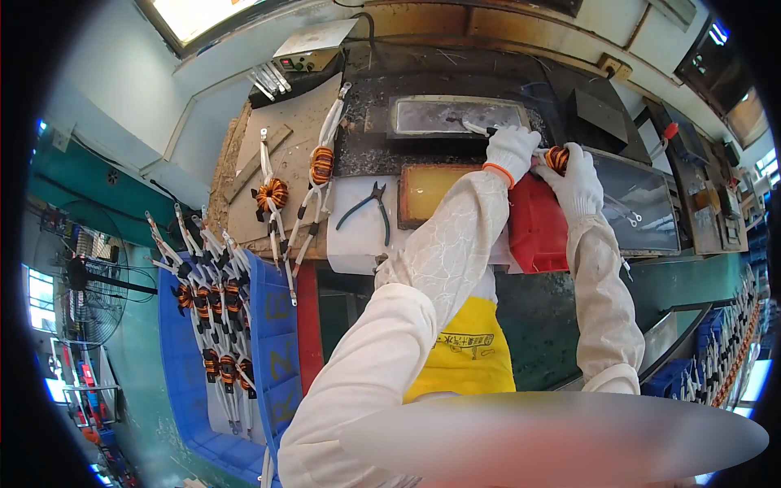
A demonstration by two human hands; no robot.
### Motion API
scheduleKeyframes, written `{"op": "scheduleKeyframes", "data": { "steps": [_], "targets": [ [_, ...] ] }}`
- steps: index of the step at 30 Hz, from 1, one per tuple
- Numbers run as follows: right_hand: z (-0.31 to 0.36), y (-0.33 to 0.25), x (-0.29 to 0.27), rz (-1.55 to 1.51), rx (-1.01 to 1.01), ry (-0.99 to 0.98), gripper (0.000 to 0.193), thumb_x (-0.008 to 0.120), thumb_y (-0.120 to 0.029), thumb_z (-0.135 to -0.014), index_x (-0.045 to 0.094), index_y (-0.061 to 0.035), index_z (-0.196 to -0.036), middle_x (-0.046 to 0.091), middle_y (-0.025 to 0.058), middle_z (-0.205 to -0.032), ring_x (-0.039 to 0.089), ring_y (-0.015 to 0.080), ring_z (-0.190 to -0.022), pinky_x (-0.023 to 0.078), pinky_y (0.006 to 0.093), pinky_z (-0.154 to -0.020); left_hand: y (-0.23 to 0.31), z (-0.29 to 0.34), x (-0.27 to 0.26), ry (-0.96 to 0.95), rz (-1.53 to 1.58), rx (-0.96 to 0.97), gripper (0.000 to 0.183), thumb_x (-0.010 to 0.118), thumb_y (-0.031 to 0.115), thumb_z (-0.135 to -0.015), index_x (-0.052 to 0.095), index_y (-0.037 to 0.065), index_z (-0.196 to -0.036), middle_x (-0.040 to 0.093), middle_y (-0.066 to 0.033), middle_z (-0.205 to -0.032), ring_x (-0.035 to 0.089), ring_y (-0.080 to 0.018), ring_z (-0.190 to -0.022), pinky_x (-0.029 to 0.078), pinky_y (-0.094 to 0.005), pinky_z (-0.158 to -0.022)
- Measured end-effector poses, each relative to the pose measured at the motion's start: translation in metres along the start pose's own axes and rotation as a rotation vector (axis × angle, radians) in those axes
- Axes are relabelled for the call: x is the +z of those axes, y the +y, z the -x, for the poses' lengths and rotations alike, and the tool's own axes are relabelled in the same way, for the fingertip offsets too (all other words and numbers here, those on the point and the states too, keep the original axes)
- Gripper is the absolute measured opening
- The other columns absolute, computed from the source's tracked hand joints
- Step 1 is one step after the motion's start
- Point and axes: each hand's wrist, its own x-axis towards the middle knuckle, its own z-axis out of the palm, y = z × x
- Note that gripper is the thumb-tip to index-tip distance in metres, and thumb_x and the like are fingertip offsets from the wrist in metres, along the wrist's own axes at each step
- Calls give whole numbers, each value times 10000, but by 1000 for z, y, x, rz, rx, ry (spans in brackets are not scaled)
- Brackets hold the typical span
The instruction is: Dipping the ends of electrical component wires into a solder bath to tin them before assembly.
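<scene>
My left hand (512,153), in a white glove with an orange cuff, is closed around a white cable lead (478,128). The lead's end reaches over a rectangular metal pot (415,116) with a grey, shiny surface. Close beside it, my right hand (578,180), also gloved in white, grips an orange-and-black wound ring coil (557,159). Below the hands stands a red plastic bin (538,232). A shallow tray with an amber-yellow surface (431,193) lies nearer to me than the pot, partly behind my left sleeve.
Cutting pliers (370,213) with dark green handles lie on white paper. Two coils with white leads, one an orange ring coil (272,195), rest on a board to the left. A blue crate (175,358) below holds several more. A control box (309,58) stands behind.
</scene>
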Motion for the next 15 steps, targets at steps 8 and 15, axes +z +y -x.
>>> {"op": "scheduleKeyframes", "data": {
  "steps": [8, 15],
  "targets": [
    [0, -1, -1, 1, 3, -10, 656, 814, -470, -802, 548, -119, -1289, 621, 160, -1201, 652, 377, -1088, 550, 478, -876, -2, -1, 4, 21, -19, 6, 307, 781, 264, -775, 648, 123, -1012, 691, -118, -1000, 664, -340, -984, 529, -444, -856],
    [-1, 0, 1, 2, -8, 9, 652, 812, -471, -804, 549, -120, -1285, 620, 165, -1192, 652, 381, -1086, 553, 487, -864, -5, -1, 7, 49, -37, 19, 293, 777, 255, -774, 653, 129, -1007, 696, -122, -1002, 672, -343, -962, 535, -443, -830]
  ]
}}
